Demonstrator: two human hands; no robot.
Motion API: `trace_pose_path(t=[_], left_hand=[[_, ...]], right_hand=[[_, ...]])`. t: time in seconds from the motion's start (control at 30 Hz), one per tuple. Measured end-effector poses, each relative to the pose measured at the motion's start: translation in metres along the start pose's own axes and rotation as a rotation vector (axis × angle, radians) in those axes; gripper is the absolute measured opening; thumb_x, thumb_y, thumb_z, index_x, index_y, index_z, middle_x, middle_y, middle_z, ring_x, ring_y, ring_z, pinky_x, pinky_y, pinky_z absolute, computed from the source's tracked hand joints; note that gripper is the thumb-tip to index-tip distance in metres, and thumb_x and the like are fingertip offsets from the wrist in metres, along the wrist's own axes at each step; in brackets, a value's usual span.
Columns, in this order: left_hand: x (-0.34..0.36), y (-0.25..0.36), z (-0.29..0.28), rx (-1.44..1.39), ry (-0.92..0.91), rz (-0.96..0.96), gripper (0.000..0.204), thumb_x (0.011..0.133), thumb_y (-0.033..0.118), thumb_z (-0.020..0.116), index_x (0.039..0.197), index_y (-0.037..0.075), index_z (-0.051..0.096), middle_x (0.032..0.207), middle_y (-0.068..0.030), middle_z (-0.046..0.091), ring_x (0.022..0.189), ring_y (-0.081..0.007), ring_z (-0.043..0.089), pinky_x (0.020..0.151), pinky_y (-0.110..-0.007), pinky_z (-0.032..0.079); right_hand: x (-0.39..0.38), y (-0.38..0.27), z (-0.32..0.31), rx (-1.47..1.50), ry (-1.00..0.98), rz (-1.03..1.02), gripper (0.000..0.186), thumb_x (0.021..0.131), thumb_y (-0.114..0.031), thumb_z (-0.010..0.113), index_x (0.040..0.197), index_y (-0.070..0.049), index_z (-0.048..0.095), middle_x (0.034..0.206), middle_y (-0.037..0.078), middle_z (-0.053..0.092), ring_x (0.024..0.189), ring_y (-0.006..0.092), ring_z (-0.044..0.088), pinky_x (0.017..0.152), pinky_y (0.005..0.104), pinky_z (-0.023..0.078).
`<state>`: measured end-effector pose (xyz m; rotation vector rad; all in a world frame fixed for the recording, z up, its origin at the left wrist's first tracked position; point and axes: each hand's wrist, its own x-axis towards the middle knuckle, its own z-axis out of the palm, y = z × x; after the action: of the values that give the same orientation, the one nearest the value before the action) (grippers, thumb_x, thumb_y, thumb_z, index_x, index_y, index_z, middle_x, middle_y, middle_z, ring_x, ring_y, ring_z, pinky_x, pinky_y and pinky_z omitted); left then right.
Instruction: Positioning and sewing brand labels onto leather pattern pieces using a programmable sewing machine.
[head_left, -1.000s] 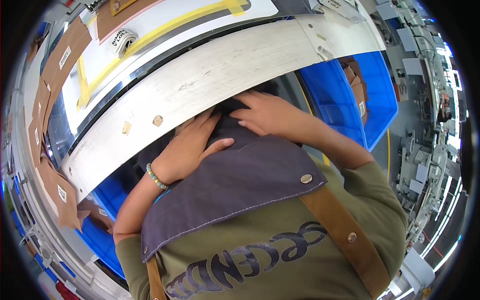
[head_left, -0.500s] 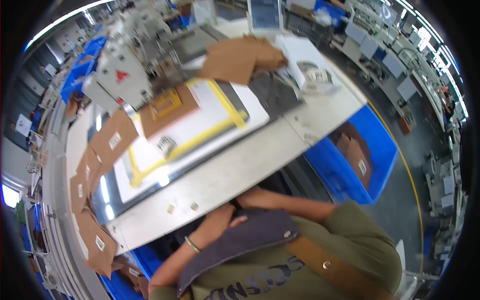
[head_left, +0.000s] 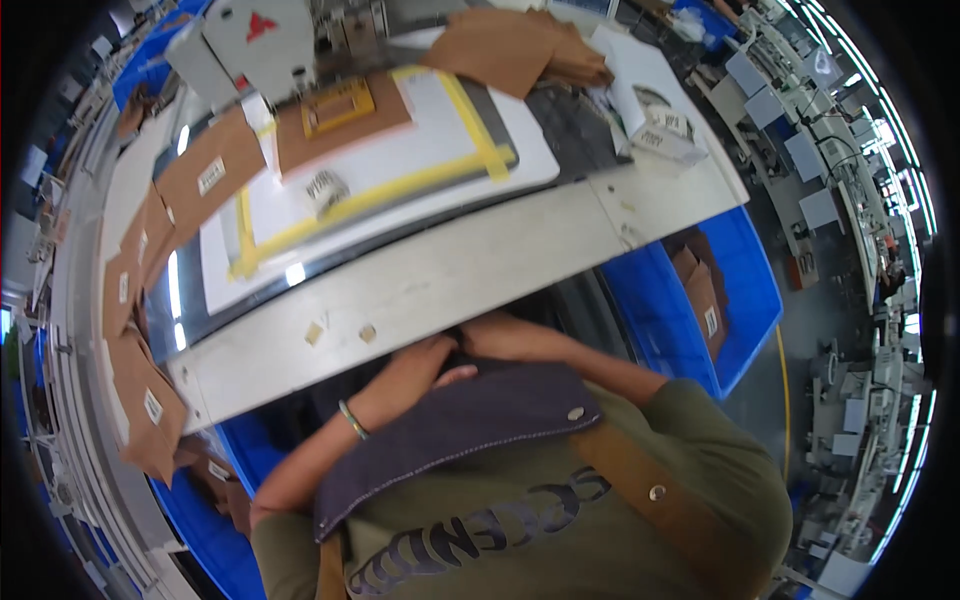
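My left hand, a green bracelet on its wrist, rests at the top edge of a dark blue fabric bib against my chest, thumb pressed on the cloth and fingers curled into it. My right hand lies beside it, touching the same dark fabric, with its fingertips tucked under the grey table edge and hidden. A brown strap with metal studs runs over my olive shirt.
On the table lies a white template board with yellow tape, a brown fabric piece under a sewing machine head, and brown cut pieces along the left. Blue bins stand at my right and lower left.
The view has tilted up, so more of the table and the sewing machine shows. Both hands stay together at the dark fabric under the table edge.
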<state>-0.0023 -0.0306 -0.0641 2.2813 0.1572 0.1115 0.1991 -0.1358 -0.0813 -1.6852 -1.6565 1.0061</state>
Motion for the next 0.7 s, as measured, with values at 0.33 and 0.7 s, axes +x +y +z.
trace_pose_path(t=[0.33, 0.7], left_hand=[[0.006, 0.027, -0.011, -0.088, -0.116, -0.13, 0.063, 0.107, 0.054, 0.063, 0.127, -0.006, 0.068, 0.129, -0.0246, 0.063, 0.125, -0.0443, 0.059, 0.112, -0.049, 0.045], [0.012, 0.024, -0.012, -0.016, -0.083, -0.068, 0.061, 0.106, 0.052, 0.065, 0.129, -0.005, 0.069, 0.132, -0.0244, 0.063, 0.127, -0.0432, 0.059, 0.114, -0.048, 0.045]], right_hand=[[-0.05, 0.038, 0.013, -0.232, 0.702, 0.091, 0.038, 0.092, -0.013, 0.076, 0.126, 0.001, 0.072, 0.124, 0.025, 0.074, 0.123, 0.0412, 0.068, 0.104, 0.0459, 0.054], [-0.017, 0.056, 0.022, 0.295, 0.614, 0.315, 0.043, 0.084, -0.003, 0.071, 0.127, 0.003, 0.072, 0.128, 0.025, 0.073, 0.128, 0.0439, 0.064, 0.109, 0.0482, 0.05]])
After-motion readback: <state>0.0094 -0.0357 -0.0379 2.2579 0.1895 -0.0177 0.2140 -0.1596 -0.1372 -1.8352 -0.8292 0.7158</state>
